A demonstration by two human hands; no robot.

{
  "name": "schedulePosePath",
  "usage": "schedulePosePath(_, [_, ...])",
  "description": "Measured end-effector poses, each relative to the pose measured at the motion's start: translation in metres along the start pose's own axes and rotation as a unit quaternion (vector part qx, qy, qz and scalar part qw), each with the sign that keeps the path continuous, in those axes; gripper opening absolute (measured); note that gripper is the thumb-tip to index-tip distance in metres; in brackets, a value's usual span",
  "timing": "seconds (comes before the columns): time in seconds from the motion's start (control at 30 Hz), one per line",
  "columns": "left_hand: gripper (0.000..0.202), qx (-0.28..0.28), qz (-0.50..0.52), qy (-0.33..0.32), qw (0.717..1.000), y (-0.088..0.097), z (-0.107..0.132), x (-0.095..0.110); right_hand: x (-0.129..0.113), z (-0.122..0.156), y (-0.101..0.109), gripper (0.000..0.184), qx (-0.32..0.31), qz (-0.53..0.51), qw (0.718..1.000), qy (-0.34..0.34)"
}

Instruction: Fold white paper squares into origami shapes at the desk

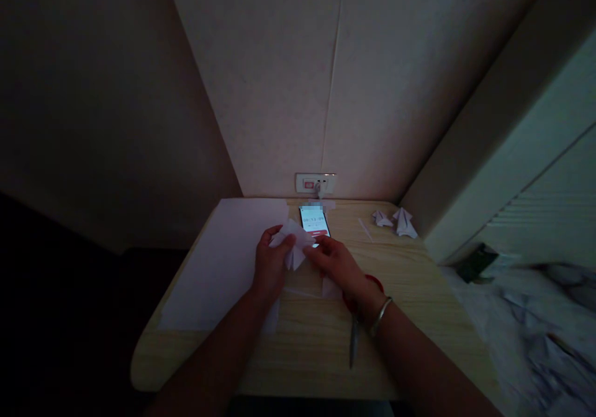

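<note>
Between my two hands a folded piece of white paper (298, 236) is held up over the small wooden table, its lower end split into points. My left hand (270, 257) pinches its left side, thumb on the front. On its right edge, the fingertips of my right hand (336, 260) are closed on the paper. Just behind it lies a lit phone (314, 218) showing a timer, its lower part partly covered. Under my right wrist rests a pair of scissors (354, 336) with red handles, partly hidden by the arm.
Large white paper sheets (205, 268) cover the left of the wooden table (419, 318). At the back right stand two folded paper shapes (404, 223), near a thin paper strip (365, 229). A wall socket (315, 183) with a plug is behind the phone. Bedding lies right.
</note>
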State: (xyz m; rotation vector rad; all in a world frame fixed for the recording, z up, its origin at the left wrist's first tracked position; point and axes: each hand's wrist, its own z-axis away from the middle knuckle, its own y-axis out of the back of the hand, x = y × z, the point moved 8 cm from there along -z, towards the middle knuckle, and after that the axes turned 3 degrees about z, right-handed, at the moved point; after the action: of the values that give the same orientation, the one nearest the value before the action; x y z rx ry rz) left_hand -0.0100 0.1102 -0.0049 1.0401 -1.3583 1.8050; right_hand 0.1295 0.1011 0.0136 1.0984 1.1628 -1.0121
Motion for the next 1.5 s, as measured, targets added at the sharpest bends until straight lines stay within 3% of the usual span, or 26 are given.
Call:
schedulePosePath(0.17, [0.047,-0.057,-0.004,0.003,0.998,-0.012,0.006,0.001,0.001,0.001,0.004,0.024,0.034,-0.029,0.999,0.019])
schedulePosePath(0.27, [0.046,-0.046,-0.083,-0.048,0.994,-0.007,0.004,0.006,-0.006,0.003,0.019,0.019,0.101,0.021,0.993,0.062])
schedulePosePath(0.37, [0.045,0.042,-0.181,-0.134,0.973,0.007,0.004,0.018,-0.026,0.013,0.033,0.018,0.193,0.173,0.955,0.142])
schedulePosePath(0.43, [0.042,0.02,-0.176,-0.136,0.975,0.003,0.004,0.017,-0.038,0.02,0.032,0.018,0.211,0.282,0.916,0.195])
schedulePosePath(0.53, [0.048,-0.12,-0.061,-0.026,0.991,-0.021,0.009,0.001,-0.047,0.024,0.021,0.021,0.177,0.403,0.862,0.251])
schedulePosePath(0.6, [0.055,-0.173,0.019,0.023,0.984,-0.033,0.016,-0.003,-0.048,0.026,0.013,0.022,0.144,0.462,0.829,0.281])
schedulePosePath(0.7, [0.049,-0.181,0.092,0.042,0.978,-0.035,0.017,-0.002,-0.049,0.029,0.003,0.023,0.101,0.514,0.788,0.325])
schedulePosePath(0.83, [0.039,-0.158,0.127,0.06,0.977,-0.029,0.011,-0.004,-0.048,0.03,-0.004,0.025,0.059,0.529,0.768,0.355])
schedulePosePath(0.97, [0.025,-0.134,0.132,0.073,0.979,-0.023,0.007,-0.006,-0.049,0.031,-0.004,0.028,0.055,0.521,0.768,0.37])
schedulePosePath(1.17, [0.023,-0.143,0.129,0.073,0.979,-0.026,0.008,-0.003,-0.059,0.035,0.006,0.017,0.122,0.464,0.787,0.388])
schedulePosePath(1.33, [0.027,-0.152,0.119,0.05,0.98,-0.028,0.011,0.003,-0.054,0.028,0.018,0.01,0.161,0.316,0.874,0.333])
schedulePosePath(1.43, [0.034,-0.185,0.102,0.025,0.977,-0.033,0.015,0.008,-0.04,0.018,0.024,0.011,0.158,0.188,0.93,0.272])
schedulePosePath(1.5, [0.046,-0.211,0.09,0.009,0.973,-0.036,0.018,0.009,-0.03,0.012,0.027,0.013,0.157,0.121,0.952,0.232])
